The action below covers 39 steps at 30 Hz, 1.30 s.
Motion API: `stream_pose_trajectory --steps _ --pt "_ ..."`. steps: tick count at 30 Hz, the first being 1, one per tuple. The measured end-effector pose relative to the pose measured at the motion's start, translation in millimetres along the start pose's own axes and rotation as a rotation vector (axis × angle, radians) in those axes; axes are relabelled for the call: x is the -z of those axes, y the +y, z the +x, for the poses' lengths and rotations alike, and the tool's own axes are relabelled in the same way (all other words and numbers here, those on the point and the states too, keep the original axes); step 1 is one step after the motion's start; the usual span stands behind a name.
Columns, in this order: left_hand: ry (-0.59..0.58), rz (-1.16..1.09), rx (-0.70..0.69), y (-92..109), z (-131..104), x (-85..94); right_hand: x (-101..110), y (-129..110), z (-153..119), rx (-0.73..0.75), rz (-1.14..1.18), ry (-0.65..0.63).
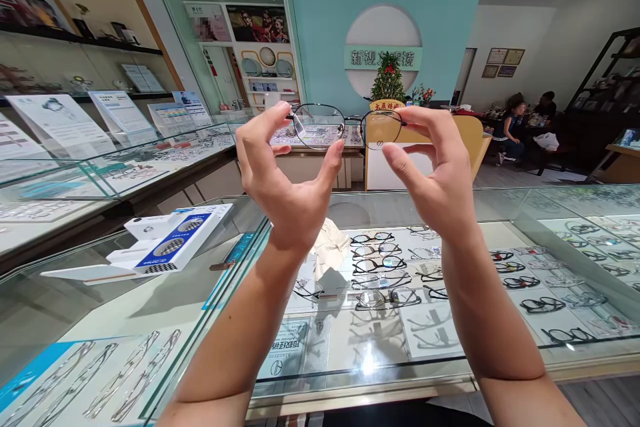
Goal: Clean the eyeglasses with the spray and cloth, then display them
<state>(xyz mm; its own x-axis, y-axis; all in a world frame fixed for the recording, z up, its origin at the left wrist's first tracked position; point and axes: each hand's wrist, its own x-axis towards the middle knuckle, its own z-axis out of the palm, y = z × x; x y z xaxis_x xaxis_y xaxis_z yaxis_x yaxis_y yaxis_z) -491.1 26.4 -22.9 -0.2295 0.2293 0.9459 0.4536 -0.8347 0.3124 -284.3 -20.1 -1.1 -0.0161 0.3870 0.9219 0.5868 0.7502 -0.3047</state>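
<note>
A pair of thin black-framed eyeglasses (320, 105) is held up level above the glass counter, its two round lenses side by side. My left hand (285, 170) grips the left end of the frame near the hinge, with the thumb just below the left lens. At the opposite end, my right hand (437, 167) has its fingers on the frame's right side and its thumb under the right lens. The temple arms are mostly hidden by my fingers. A crumpled beige cloth or paper (331, 247) lies beneath, past my left wrist.
Rows of eyeglasses (379, 265) lie inside the glass display counter (370, 373). A white and blue display box (173, 243) rests on the glass at left. Farther back are a yellow chair (467, 140), a potted plant (389, 80) and two seated people (515, 127) at right.
</note>
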Motion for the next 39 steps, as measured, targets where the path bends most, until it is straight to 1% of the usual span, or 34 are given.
stream_pose_trajectory --steps 3,6,9,12,15,19,23,26,28,29,31,33,34,35,37,38,39 --pt "0.018 0.014 -0.016 0 0 -0.5 -3 7 2 -0.068 0.06 0.007" --pt "0.054 0.035 -0.047 -2 2 -3.0 -3 7 2 -0.087 0.099 0.054" --pt "0.038 -0.03 -0.067 -9 5 -6.9 -3 4 0 -0.055 0.123 0.104" --pt "0.023 -0.094 -0.071 -17 7 -10.8 -4 2 -2 0.017 0.184 0.152" --pt "0.002 -0.072 -0.103 -21 7 -12.0 -5 0 -2 0.06 0.279 0.195" --pt "-0.036 -0.013 -0.166 -22 5 -7.6 -5 -1 0 0.043 0.339 0.232" --pt "-0.035 0.004 -0.233 -16 1 -4.5 -5 9 3 -0.018 0.358 0.18" --pt "0.062 0.0 -0.279 -11 -4 -3.7 -7 21 4 -0.05 0.395 0.12" --pt "0.079 0.051 -0.286 -9 -4 -0.4 -7 27 5 -0.057 0.418 0.088" --pt "0.06 0.096 -0.287 -10 -4 2.3 -7 29 5 -0.061 0.422 0.072" --pt "-0.033 0.178 -0.299 -12 -2 7.6 -7 30 4 -0.069 0.427 0.056" --pt "-0.092 0.183 -0.319 -13 0 9.2 -7 29 4 -0.077 0.44 0.061" --pt "-0.074 0.151 -0.324 -12 0 7.8 -7 29 4 -0.081 0.447 0.068" --pt "-0.028 0.107 -0.321 -11 -1 5.0 -6 28 4 -0.085 0.451 0.075" --pt "0.103 0.027 -0.299 -7 -2 -2.3 -6 26 4 -0.088 0.451 0.085" --pt "0.134 0.009 -0.289 -6 -3 -5.6 -6 26 3 -0.086 0.447 0.089" --pt "0.126 0.009 -0.281 -5 -4 -8.0 -6 25 3 -0.085 0.443 0.092"
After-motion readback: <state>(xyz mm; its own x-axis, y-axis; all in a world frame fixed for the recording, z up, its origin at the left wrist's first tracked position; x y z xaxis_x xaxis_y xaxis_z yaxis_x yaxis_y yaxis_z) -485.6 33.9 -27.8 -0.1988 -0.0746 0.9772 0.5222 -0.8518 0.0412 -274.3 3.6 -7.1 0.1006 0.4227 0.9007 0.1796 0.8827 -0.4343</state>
